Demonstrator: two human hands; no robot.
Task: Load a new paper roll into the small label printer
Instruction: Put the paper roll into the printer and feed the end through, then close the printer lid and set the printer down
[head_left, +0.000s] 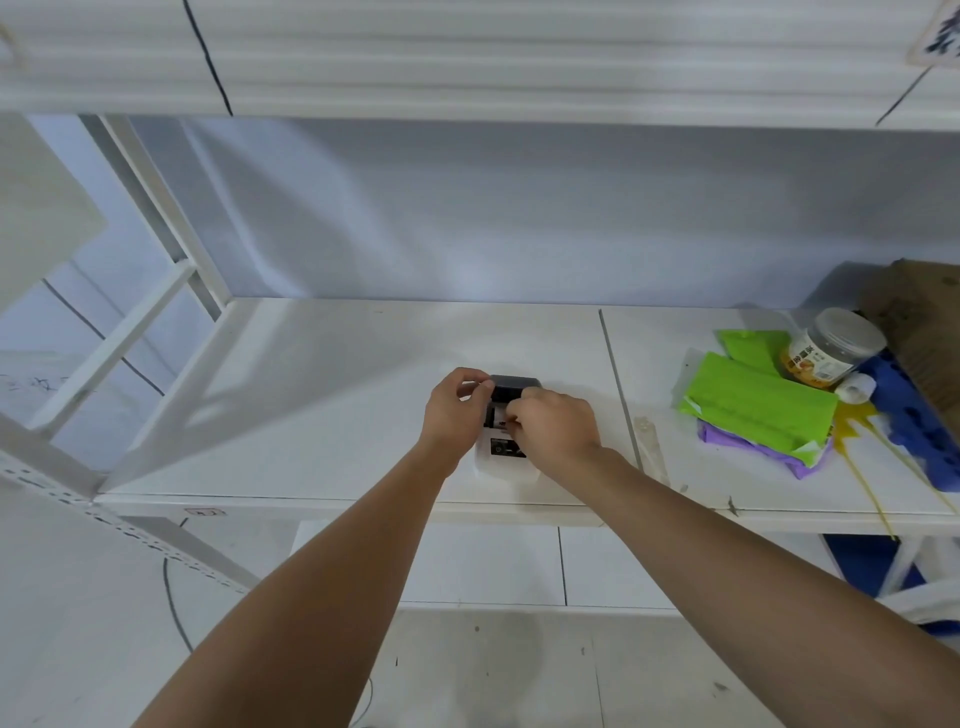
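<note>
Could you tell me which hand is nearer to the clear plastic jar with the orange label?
Right. The right hand lies left of the jar; the left hand is farther left.

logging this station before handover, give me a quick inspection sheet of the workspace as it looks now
surface: white shelf, seam right of centre.
job's things: label printer near front edge, dark lid raised; roll hidden by hands.
clutter: green packets, purple packet, lidded jar, blue tray, yellow spill, all at right.
grips: left hand pinching at the lid's left side; right hand with fingers in the open bay.
cables: thin dark cable on the floor.
surroundings: white rack frame, cardboard far right.
</note>
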